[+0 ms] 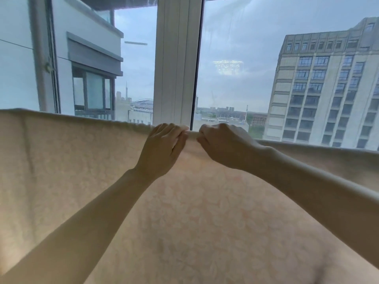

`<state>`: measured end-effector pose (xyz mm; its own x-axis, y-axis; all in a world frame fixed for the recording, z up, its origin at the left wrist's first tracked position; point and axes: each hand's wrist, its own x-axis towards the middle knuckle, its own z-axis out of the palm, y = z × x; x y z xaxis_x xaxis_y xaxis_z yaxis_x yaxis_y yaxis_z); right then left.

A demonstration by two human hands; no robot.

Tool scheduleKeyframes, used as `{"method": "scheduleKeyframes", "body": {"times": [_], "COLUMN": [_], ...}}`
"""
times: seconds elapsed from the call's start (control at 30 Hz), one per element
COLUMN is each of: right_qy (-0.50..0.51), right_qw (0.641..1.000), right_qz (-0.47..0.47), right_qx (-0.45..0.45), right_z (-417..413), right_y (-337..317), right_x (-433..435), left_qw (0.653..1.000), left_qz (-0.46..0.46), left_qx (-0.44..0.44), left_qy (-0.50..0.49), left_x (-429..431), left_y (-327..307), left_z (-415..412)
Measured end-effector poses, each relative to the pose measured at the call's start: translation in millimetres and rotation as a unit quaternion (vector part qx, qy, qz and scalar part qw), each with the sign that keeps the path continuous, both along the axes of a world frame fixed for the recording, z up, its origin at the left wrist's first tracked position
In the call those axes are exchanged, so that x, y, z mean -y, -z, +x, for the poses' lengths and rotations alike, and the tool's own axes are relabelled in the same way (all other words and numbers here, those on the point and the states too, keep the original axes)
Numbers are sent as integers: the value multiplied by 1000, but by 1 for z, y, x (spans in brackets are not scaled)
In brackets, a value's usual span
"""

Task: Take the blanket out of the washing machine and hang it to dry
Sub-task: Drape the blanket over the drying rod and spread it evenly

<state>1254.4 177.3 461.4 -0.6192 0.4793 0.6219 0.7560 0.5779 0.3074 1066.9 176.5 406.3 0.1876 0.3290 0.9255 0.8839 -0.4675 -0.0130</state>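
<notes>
The cream blanket [205, 212] hung spread wide in front of the white window post [176, 58], its top edge crossing the post's foot. There the left hand [164, 148] and right hand [223, 146] sat close together, each curled round that edge, gripping it.

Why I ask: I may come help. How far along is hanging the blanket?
Done: the blanket hangs spread before the window. In hand: the left hand and right hand grip its top edge at the middle. Left: probably evening that edge out and letting go; what it hangs on is hidden.
</notes>
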Motion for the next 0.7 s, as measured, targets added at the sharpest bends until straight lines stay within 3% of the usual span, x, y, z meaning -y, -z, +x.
{"method": "scheduleKeyframes", "body": {"times": [0.27, 0.57, 0.7], "right_qy": [8, -31, -13], "right_qw": [998, 998, 996], "right_qz": [59, 47, 70], "right_qx": [30, 37, 52], "right_z": [-41, -108, -131], "right_y": [12, 15, 21], "right_x": [-1, -5, -5], "left_qw": [994, 982, 949], "left_qz": [-53, -56, 4], "left_qx": [86, 124, 289], "left_qy": [-45, -128, -124], "left_x": [2, -4, -2], "left_y": [5, 9, 13], "left_z": [-92, -183, -208]}}
